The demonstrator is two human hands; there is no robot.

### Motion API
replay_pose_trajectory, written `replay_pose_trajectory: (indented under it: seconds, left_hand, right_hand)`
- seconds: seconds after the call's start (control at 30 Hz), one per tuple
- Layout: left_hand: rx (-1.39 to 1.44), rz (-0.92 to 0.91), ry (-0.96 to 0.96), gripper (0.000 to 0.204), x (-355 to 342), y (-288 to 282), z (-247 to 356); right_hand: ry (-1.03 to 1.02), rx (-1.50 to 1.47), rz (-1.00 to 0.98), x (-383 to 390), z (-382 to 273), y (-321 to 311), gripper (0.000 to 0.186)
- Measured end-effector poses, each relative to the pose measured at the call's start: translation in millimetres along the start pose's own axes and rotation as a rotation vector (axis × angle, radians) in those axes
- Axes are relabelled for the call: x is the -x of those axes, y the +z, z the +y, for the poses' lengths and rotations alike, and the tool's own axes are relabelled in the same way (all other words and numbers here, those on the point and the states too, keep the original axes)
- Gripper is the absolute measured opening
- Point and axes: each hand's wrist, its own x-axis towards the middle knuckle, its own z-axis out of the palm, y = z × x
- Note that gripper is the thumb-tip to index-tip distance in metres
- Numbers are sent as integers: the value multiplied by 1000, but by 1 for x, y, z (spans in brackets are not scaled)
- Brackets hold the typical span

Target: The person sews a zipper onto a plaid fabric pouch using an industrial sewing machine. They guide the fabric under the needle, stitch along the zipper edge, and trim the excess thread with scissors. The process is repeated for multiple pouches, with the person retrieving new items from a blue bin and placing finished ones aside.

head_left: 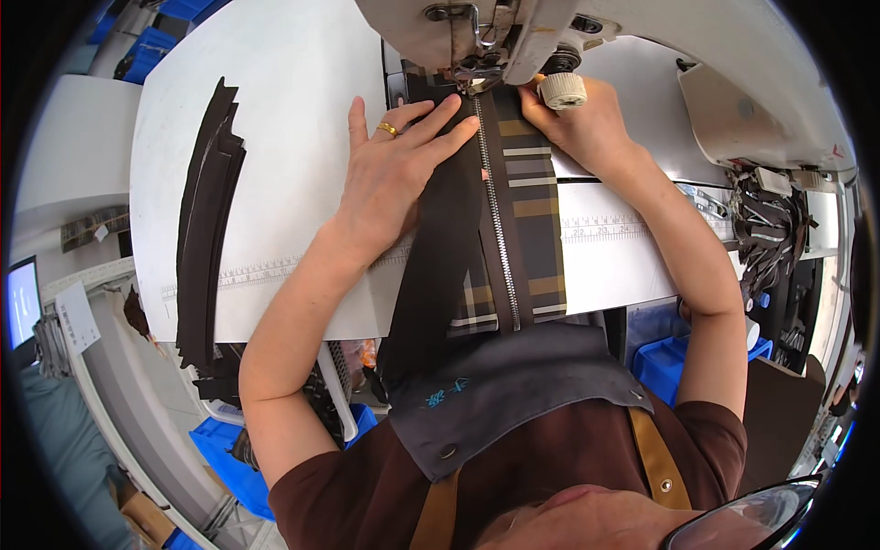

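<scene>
We use the white sewing machine head (513,37) as our landmark. Right under its needle starts a long strip of dark brown and plaid cloth with a silver metal zipper (495,211) running down its middle. The strip lies straight from the machine back toward our body, so its long way points from the needle to us, and its near end hangs off the edge of the flat white work table (275,137).

Our left hand (390,174) lies flat and wide open on the dark brown side of the cloth, just left of the zipper and a little below the machine. Its fingertips point up and to the right, almost to the needle. A gold ring (388,129) sits on one finger.

Our right hand (587,128) rests on the plaid side, right beside the machine. Its fingers press on the cloth close to the needle, and we cannot tell if they pinch it. This hand is the nearer one to the needle.

A small cream ribbed knob (561,90) on the machine pokes out over the right hand and hides part of it.

Far left of the machine, a pile of long dark brown cloth strips (206,220) lies on the table. A printed ruler strip (605,227) runs across the table below the machine. Blue plastic bins (665,357) sit under the table.
</scene>
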Motion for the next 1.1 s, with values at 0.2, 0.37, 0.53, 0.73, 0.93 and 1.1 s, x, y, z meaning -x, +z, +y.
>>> replay_pose_trajectory:
  seconds: [0.2, 0.37, 0.53, 0.73, 0.93, 1.1]
  left_hand:
    - [-12, -20, 37, 49, 3, 3, -5]
    - [3, -1, 25, 52, 0, 3, -6]
    - [14, -28, 36, 50, 1, 3, -7]
    - [21, -37, 35, 51, 4, 2, -4]
    - [32, -32, 49, 52, -5, 5, -16]
    - [-48, -45, 159, 48, 11, -9, -4]
  right_hand:
    - [18, -30, -26, 1, 1, -3, 14]
    - [-10, -20, 2, 1, 3, -3, 12]
    - [-152, -72, -61, 13, -15, -11, 26]
    - [-142, 46, -180, 11, -22, -13, 33]
    - [-139, 87, -107, 7, -19, -5, 28]
    - [-72, -179, -145, 26, -22, -27, 22]
